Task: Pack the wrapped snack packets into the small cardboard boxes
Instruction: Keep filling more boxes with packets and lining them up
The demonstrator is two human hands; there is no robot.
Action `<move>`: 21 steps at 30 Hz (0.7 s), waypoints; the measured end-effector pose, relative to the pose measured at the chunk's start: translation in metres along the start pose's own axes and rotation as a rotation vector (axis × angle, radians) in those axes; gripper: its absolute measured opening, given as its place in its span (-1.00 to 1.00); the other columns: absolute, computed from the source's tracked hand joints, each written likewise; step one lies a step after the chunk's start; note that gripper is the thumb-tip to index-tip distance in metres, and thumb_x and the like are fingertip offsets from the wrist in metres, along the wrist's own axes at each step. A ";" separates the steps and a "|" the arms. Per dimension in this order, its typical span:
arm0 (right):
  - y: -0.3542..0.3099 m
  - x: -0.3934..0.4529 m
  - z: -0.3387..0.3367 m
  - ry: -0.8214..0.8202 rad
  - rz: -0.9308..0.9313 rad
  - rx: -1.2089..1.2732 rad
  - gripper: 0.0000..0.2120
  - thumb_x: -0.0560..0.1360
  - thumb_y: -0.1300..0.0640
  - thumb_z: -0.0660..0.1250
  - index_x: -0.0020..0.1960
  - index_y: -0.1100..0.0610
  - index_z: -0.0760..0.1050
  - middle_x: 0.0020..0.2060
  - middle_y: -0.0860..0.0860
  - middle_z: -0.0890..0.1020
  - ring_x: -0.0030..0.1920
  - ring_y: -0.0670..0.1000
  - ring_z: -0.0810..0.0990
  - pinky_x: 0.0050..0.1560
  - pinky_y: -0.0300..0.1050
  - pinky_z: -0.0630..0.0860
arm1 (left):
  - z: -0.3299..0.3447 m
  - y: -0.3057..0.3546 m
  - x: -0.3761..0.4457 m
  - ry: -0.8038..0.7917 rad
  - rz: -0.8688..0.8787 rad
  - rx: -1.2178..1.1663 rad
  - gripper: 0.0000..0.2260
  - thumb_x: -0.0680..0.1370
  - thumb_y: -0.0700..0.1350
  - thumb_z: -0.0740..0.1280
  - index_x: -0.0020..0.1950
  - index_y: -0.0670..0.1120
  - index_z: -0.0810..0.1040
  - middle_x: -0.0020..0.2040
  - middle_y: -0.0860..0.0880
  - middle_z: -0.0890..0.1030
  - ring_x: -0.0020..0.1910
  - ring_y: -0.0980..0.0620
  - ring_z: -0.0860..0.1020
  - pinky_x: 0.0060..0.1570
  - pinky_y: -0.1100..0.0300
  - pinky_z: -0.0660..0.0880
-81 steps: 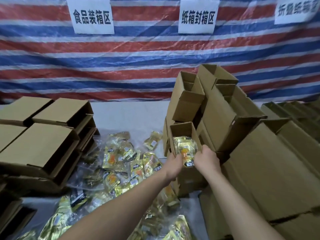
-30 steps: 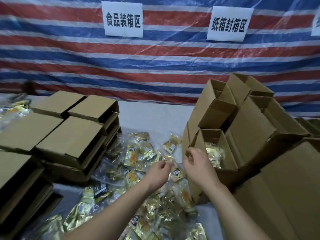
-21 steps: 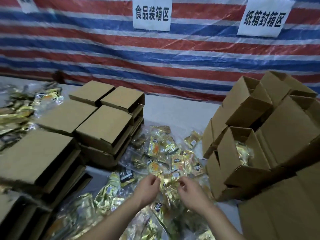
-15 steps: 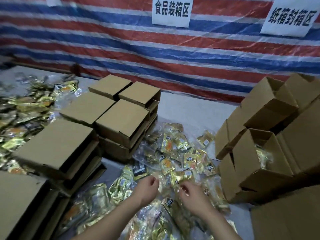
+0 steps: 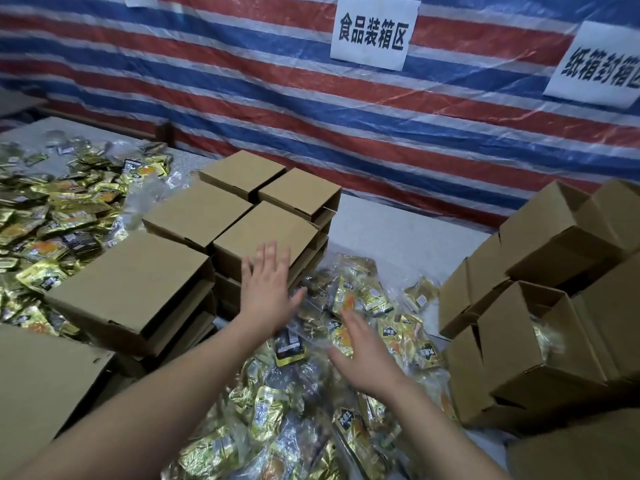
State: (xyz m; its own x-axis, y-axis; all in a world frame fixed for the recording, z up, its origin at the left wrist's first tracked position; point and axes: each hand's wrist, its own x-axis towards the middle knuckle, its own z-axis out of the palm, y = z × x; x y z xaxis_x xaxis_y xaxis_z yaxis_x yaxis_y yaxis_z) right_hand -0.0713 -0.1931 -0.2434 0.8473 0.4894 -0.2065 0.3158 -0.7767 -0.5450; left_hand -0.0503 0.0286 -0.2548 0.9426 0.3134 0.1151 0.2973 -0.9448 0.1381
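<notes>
Packets lie heaped far left, then closed boxes in about six stacks, then a second packet pile mid-table, then the open box right, some packets inside. Your left hand and right hand, fingers spread and empty, hover over that pile. Pinch one packet only, lift clear, drop it flat into the box.

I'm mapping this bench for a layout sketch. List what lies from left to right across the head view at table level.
Far-left heap of gold snack packets → stacks of closed flat boxes → left hand → right hand over the middle packet pile → open box with packets inside.
</notes>
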 end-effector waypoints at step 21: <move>-0.034 0.099 -0.123 0.310 -0.104 -0.151 -0.24 0.56 -0.05 0.29 0.62 -0.06 -0.07 0.61 0.03 0.03 0.60 0.08 0.00 0.57 0.11 0.00 | -0.097 0.018 0.028 -0.043 0.111 -0.253 -0.56 0.52 -0.41 0.21 0.37 -0.12 0.42 0.28 -0.13 0.52 0.24 -0.12 0.50 0.22 0.00 0.50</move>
State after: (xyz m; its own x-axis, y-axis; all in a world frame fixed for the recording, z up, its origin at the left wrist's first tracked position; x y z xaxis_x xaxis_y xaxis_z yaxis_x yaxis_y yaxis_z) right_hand 0.0546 -0.1673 -0.1454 0.8892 0.4432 0.1131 0.4472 -0.7903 -0.4190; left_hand -0.0329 0.0295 -0.1538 0.9745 0.1996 0.1022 0.1493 -0.9176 0.3685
